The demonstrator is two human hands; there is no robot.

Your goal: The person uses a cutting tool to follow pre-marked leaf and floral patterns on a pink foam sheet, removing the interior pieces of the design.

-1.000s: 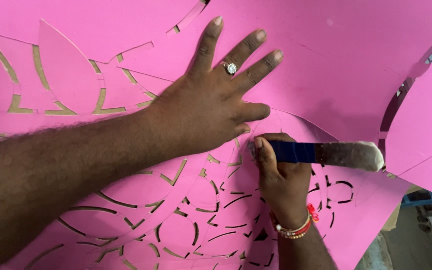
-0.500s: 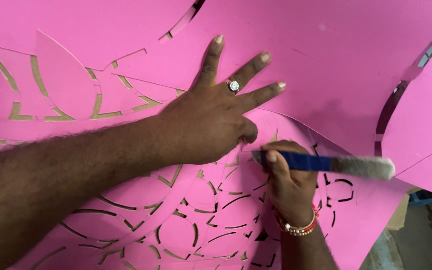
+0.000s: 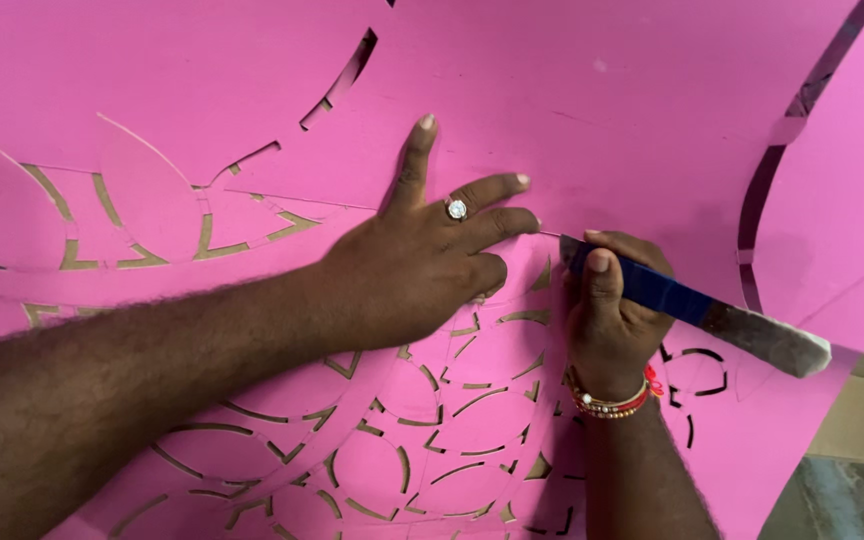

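Observation:
A large pink foam sheet (image 3: 592, 110) with cut-out curved patterns fills the view. My left hand (image 3: 422, 265), wearing a ring, lies flat on the sheet with fingers spread and presses it down. Just to its right, my right hand (image 3: 612, 310) grips a cutting knife (image 3: 712, 315) with a blue-taped grip and a worn metal end that sticks out to the right. The knife's cutting tip sits at the sheet near my left fingertips and is mostly hidden by my thumb. A red and gold bracelet circles my right wrist.
Brown board shows through the cut slots at the left (image 3: 82, 255). A second pink sheet (image 3: 842, 230) overlaps at the right, past a dark curved slit. The pink sheet's edge ends at the lower right, where cardboard (image 3: 847, 420) and grey floor show.
My right hand has moved the knife up and to the right along the sheet, and its metal end now tilts downward. My left hand shifted slightly, fingers drawn closer together.

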